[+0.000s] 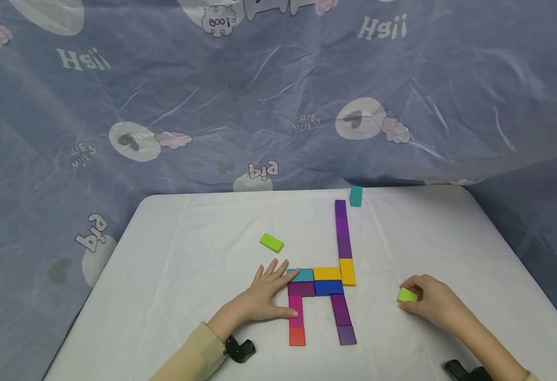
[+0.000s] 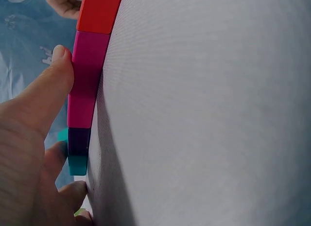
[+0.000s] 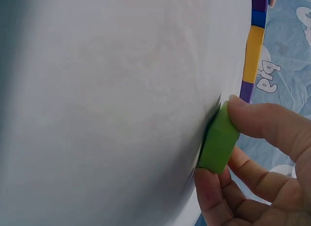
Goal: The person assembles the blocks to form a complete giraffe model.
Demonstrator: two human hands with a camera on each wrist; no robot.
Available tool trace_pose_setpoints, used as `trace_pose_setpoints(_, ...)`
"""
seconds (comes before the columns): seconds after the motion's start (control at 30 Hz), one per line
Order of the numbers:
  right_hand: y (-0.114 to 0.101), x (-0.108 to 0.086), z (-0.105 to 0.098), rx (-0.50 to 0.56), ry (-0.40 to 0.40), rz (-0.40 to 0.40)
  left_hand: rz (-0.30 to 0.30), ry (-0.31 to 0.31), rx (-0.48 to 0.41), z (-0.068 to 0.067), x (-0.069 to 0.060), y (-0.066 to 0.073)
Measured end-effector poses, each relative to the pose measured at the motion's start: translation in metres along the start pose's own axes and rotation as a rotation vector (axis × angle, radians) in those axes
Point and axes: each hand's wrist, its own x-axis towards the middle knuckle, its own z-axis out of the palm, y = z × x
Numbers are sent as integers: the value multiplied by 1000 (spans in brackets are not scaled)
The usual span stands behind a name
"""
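Note:
In the head view my left hand [image 1: 259,300] lies spread with a fingertip on the teal block [image 1: 303,275] and the thumb on the pink block [image 1: 296,301]. Below the pink block sits a red block [image 1: 297,336]. The flat figure also has a plum block [image 1: 301,288], a blue block [image 1: 329,287], a yellow block [image 1: 327,273], a purple leg [image 1: 340,309], an upright yellow block [image 1: 347,272] and a purple column [image 1: 342,233]. Off to the right, my right hand [image 1: 438,302] pinches a lime green block [image 3: 218,143] between thumb and fingers, close above the table.
Another lime green block [image 1: 271,243] lies loose beyond the left hand. A separate teal block [image 1: 356,196] is by the far edge, right of the column's top. The white table [image 1: 202,238] meets a blue-grey printed curtain [image 1: 278,106] behind.

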Motion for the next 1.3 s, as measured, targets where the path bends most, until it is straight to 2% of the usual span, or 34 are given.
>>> trace_pose_setpoints(0.13, -6, 13, -6, -1, 27, 2, 2, -1, -3, 1, 0, 0)
trace_pose_setpoints(0.27, -15, 34, -16, 16, 61, -3, 6, 1, 5, 0, 0, -1)
trace_pose_setpoints(0.43, -29, 70, -32, 64, 88, 3, 10, 4, 0, -2, 0, 0)
trace_pose_setpoints(0.6, -45, 109, -40, 91, 122, -29, 3, 1, -1, -2, 1, 1)
trace_pose_setpoints(0.83, -60, 158, -39, 126, 188, -88, -2, 7, -1, 1, 1, -2)
trace_pose_setpoints(0.93, -66, 176, -35, 161, 191, -72, -5, 5, -7, 2, 0, -3)
trace_pose_setpoints(1.1, -72, 197, -30, 197, 198, -22, 1, 11, -16, 1, -1, -2)
trace_pose_setpoints(1.3, -73, 213, -28, 175, 244, -19, 6, 13, -1, 0, 2, -2)
